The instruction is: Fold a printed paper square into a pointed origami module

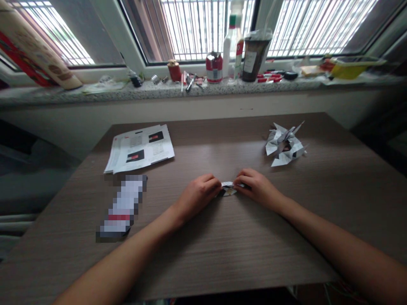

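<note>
Between my two hands, near the middle of the table, is a small folded piece of printed paper (228, 189). My left hand (201, 191) pinches its left end, fingers closed. At the right end, my right hand (256, 186) grips it the same way, with the fingertips covering that edge. The paper's middle part shows between the fingertips; its ends are hidden. Beyond my right hand lies a cluster of folded paper pieces (282, 146) with pointed tips. To the far left is a stack of printed sheets (140, 148).
A pixelated, phone-shaped item (122, 207) lies on the wooden table (206, 250) left of my left forearm. Along the granite windowsill (111, 95) stand a red can (214, 67), a dark drink cup (253, 59), a white bottle (227, 53), and a yellow container (348, 70).
</note>
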Demonstrator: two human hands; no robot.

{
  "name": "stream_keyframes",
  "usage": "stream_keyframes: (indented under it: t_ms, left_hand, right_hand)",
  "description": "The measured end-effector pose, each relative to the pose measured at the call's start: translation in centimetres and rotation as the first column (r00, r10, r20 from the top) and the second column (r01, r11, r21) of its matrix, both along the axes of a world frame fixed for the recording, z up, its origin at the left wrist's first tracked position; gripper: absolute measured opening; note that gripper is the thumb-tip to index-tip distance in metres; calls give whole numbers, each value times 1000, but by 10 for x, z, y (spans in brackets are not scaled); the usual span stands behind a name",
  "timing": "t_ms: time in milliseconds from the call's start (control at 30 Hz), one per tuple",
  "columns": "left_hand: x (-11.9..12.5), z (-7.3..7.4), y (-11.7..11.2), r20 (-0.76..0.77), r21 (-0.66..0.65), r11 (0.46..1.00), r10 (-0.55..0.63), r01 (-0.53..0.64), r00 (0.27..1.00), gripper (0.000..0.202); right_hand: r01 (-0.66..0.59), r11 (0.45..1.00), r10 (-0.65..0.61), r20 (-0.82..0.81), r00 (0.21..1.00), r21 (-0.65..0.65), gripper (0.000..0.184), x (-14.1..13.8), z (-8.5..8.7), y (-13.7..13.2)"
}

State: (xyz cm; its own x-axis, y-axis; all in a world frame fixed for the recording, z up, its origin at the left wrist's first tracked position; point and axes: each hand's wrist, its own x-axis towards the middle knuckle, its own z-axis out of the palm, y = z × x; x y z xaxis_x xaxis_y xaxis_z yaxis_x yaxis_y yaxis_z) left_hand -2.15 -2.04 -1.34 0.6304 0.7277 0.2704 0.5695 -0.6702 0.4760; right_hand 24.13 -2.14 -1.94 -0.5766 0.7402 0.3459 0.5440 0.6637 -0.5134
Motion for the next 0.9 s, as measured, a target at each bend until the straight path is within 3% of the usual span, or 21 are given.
stream_keyframes:
  t_ms: [500, 700, 900]
  left_hand:
    - [-8, 6, 0, 66, -107, 994, 30, -23, 997, 16]
    - [-10, 13, 0, 160, -180, 983, 51, -22, 986, 15]
    - [-5, 25, -5, 196, -305, 952, 62, 1, 979, 15]
  right_hand:
    - [7, 999, -6, 17, 1000, -36, 15, 18, 2, 5]
    - [57, 980, -82, -124, 989, -191, 14, 16, 9, 1]
    - [89, 906, -189, -207, 960, -414, 23, 9, 14, -3]
